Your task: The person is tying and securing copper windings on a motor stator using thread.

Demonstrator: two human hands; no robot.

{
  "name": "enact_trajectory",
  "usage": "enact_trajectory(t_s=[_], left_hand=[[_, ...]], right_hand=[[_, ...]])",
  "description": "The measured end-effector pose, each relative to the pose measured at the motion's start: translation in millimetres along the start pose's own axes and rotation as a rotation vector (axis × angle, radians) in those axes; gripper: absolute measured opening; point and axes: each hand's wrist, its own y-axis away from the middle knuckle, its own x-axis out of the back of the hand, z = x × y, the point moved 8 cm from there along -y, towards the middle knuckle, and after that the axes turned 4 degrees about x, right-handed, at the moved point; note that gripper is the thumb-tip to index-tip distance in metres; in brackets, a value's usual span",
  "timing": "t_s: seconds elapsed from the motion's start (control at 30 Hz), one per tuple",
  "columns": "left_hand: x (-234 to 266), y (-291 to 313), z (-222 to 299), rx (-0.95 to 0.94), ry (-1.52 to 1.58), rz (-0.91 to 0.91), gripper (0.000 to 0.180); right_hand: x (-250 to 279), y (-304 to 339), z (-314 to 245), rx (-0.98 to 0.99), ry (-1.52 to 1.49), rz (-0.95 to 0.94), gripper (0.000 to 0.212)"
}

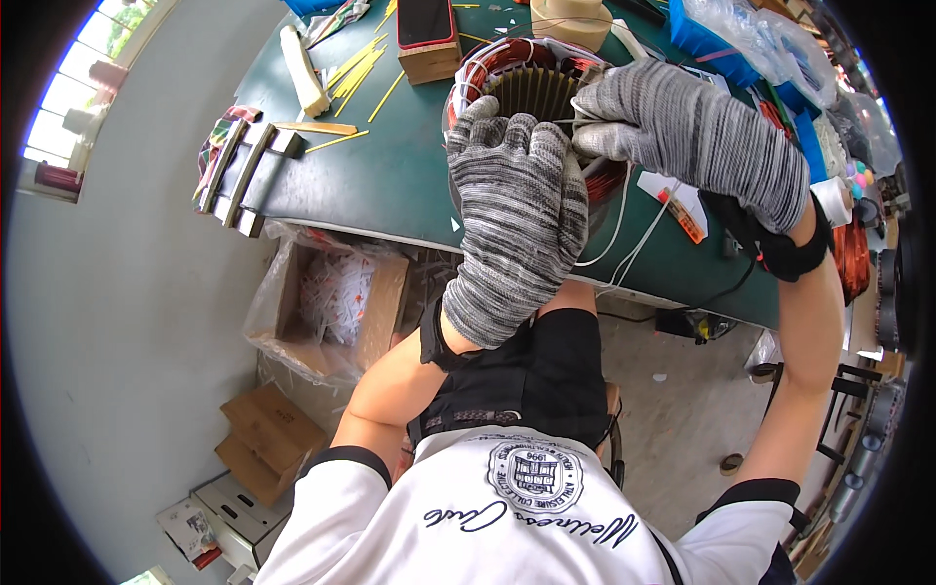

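- Table (351,180) under both hands: could catch slack cord (636,250) at near edge, causing a sudden jerk.
- Stator (534,93) right at the fingertips of both hands: could twist or slide if pulled from one side only, for lack of firm bracing.
- Left hand (517,185): laid over near rim, fingers bent; cannot tell if gripping or just resting. Could slip, or hide a badly laid strand underneath.
- Right hand (673,117): thumb and fingers pinched on cord, just beside left fingers. Could snag knit glove or scrape coils (606,183) if yanking hard.
- Knife (687,222) just below right hand, near cord: could nick cord or wrist if swept over blind. Cannot tell if blade out.
- Cord, loose lengths below right hand: could tangle from too much slack.
- Shirt (390,517) below hands: round crest (535,478) with ring lettering and number, plus script; legible, wording left out.
- Carton (268,419) below left hand, off to left: faint dark print, unreadable.
- Phone (426,21) beyond left hand: dark screen, nothing readable.
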Motion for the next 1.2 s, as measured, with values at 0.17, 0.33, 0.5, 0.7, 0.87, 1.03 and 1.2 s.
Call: enact_trajectory(t_s=[0.17, 0.33, 0.5, 0.7, 0.87, 1.03, 1.2], left_hand=[[3, 1, 1, -0.050, -0.063, 0.046, 0.022], [-5, 3, 4, -0.084, -0.090, -0.026, 0.020], [4, 6, 5, -0.179, -0.088, 0.049, 0.019], [2, 5, 7, -0.219, -0.133, 0.107, 0.019], [3, 5, 3, -0.156, -0.066, 0.108, 0.018], [5, 5, 2, -0.106, -0.014, 0.096, 0.025], [3, 5, -1, -0.025, 0.015, -0.016, 0.028]], right_hand=[[-2, -12, 3, 0.002, -0.116, -0.075, 0.027], [-4, 21, -17, 0.100, 0.024, 0.222, 0.030], [-18, 34, -22, -0.196, 0.102, 0.306, 0.027], [-33, 42, -8, -0.163, -1.207, 0.596, 0.025], [-78, 59, -25, -0.544, -1.787, 0.959, 0.037], [-76, 65, -40, -0.315, -1.556, 1.006, 0.040], [-73, 69, -37, -0.528, -1.366, 1.058, 0.042]])
